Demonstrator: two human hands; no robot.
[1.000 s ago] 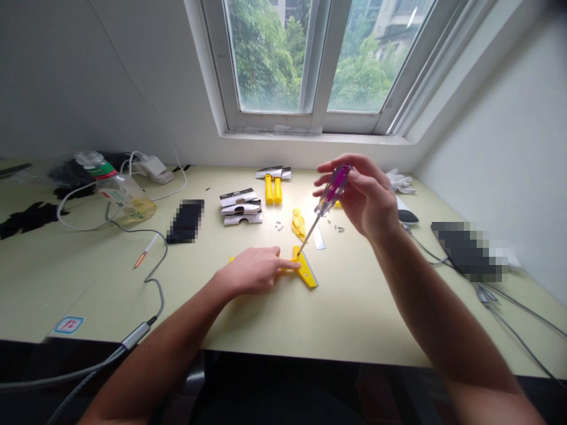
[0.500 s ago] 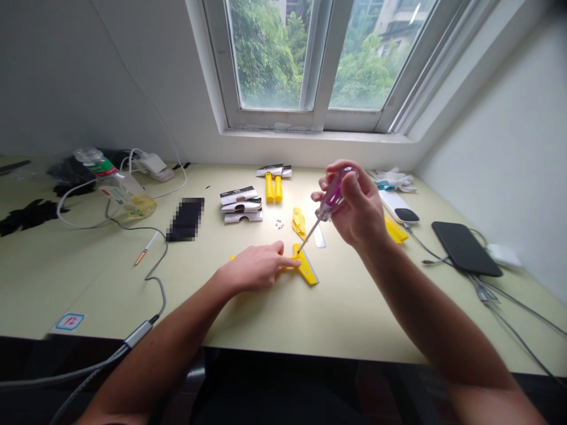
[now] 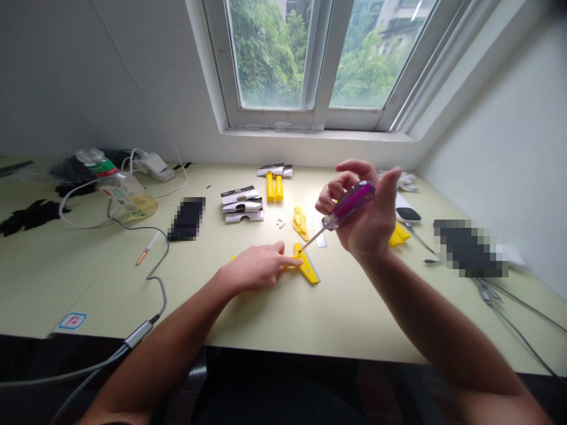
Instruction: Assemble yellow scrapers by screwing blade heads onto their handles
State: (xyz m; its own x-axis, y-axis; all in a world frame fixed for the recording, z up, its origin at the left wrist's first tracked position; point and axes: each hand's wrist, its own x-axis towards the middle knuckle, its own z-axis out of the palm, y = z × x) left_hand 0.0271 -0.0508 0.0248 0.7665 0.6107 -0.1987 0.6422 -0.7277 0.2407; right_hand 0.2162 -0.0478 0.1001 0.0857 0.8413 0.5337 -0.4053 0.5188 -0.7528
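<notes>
A yellow scraper [image 3: 311, 273] with a metal blade edge lies on the table. My left hand [image 3: 259, 267] is closed over its handle, the index finger pressing along the neck by the head; most of the handle is hidden under the palm. My right hand [image 3: 370, 221] grips a screwdriver [image 3: 352, 205] with a clear purple handle, the thumb lifted off and the other fingers curled around it. The shaft slants down to the left, and its tip meets the upper part of the scraper head. Just beyond sit a pile of yellow plastic pieces [image 3: 300, 221] and several small nuts or screws [image 3: 280, 223].
Boxed blades or sleeves [image 3: 243, 206] are stacked behind my left hand, with two yellow-handled scrapers [image 3: 274, 188] farther back. Left are a dark blurred phone [image 3: 188, 218], a bottle [image 3: 119, 186] and a cable [image 3: 162, 283]. Yellow pieces [image 3: 400, 235] and a blurred black device [image 3: 469, 248] lie right.
My right hand has rolled on the screwdriver handle: the thumb has come away and the fingers have opened somewhat, with the hand slightly farther right. My left hand and the scraper stay put.
</notes>
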